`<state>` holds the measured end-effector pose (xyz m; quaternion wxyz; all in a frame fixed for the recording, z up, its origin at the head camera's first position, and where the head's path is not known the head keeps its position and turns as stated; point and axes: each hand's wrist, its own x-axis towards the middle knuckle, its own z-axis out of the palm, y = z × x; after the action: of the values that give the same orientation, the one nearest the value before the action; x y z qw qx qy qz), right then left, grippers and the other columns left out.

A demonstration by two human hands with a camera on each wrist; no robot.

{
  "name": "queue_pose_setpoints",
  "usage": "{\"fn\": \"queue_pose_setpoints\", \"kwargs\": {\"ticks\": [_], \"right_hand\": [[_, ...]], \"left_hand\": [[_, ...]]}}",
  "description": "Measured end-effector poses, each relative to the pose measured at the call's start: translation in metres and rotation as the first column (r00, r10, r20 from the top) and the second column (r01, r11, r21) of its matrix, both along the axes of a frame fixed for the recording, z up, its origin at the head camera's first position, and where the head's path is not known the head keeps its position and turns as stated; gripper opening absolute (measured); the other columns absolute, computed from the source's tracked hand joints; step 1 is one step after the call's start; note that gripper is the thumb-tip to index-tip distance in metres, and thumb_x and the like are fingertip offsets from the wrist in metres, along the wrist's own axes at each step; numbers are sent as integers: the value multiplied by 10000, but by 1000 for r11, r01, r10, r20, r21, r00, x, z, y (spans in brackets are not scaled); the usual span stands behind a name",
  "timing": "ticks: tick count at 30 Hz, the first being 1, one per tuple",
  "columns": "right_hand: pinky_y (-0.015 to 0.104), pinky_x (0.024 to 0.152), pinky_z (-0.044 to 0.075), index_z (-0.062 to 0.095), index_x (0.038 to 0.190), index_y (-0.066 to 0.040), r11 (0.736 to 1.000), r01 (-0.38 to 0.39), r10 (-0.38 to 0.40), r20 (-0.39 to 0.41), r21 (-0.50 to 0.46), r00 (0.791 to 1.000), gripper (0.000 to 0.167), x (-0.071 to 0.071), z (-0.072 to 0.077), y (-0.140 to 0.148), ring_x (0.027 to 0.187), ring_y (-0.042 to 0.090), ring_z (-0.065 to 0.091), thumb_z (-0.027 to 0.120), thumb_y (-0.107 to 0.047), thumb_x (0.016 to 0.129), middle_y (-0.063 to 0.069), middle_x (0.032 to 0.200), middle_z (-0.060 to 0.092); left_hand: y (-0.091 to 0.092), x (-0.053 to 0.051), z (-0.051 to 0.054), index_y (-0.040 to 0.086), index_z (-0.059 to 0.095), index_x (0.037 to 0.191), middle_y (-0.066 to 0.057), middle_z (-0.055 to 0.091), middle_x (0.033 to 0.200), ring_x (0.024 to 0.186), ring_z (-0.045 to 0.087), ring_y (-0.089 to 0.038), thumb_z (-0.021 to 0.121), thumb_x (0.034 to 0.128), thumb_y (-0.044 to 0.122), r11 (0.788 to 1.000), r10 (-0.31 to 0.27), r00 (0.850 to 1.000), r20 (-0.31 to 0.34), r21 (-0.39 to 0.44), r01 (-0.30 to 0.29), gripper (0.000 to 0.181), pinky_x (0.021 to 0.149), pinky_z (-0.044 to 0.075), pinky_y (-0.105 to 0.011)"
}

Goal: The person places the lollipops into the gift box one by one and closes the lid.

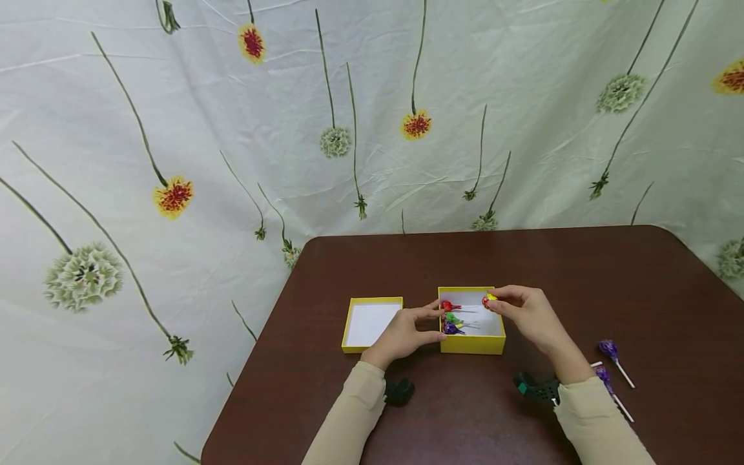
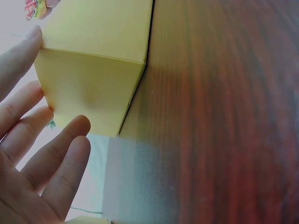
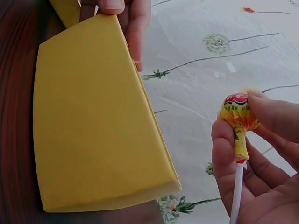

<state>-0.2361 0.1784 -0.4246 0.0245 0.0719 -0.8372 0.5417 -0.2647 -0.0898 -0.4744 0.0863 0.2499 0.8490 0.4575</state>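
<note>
Laying the yellow lollipop down neatly probably calls for a low, gentle release, its stick parallel to that of the red lollipop inside the box. The right hand pinches the lollipop's head between thumb and fingers at the box's far right corner; the left hand, fingers spread and gripping nothing, touches the left wall, where light pressure should suffice. Crinkled wrapper covers the rounded candy; its white stick is smooth and slender. Smooth yellow walls, seemingly card, meet in crisp edges on the wood-grained surface.
</note>
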Motion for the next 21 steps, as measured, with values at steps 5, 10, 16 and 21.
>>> {"fn": "queue_pose_setpoints", "kwargs": {"ticks": [5,10,16,21], "right_hand": [[189,785,557,671,1238,64,999,-17,17,1,-29,1000,348,-3,-2,-3,979,65,613,664,-164,975,227,1200,694],[163,790,548,648,1269,58,1000,-6,6,12,-26,1000,369,-5,-5,-7,1010,166,643,670,-156,970,224,1203,696],[147,799,542,680,1202,20,1000,-3,3,14,-19,1000,289,-7,-6,-8,993,201,681,685,-128,954,196,1153,721],[152,796,543,697,1182,18,1000,-5,6,4,-11,1000,289,-8,-5,-12,1017,229,663,688,-161,956,203,1177,708]], "left_hand": [[-1,0,0,166,633,1372,61,454,1556,1396,500,-225,749,897,301,1000,-6,1000,2,2,6,508,1083,488,-361],[-1,0,0,159,632,1373,58,452,1557,1399,496,-219,755,891,303,1000,-8,1000,3,0,8,518,1077,491,-345],[-1,0,1,172,634,1373,69,448,1559,1412,478,-216,756,892,302,1000,-2,1000,12,-5,2,513,1110,464,-392],[-1,-1,0,180,632,1376,90,453,1550,1404,488,-200,760,885,316,1000,1,1000,3,-17,-1,525,1109,465,-376]]}}
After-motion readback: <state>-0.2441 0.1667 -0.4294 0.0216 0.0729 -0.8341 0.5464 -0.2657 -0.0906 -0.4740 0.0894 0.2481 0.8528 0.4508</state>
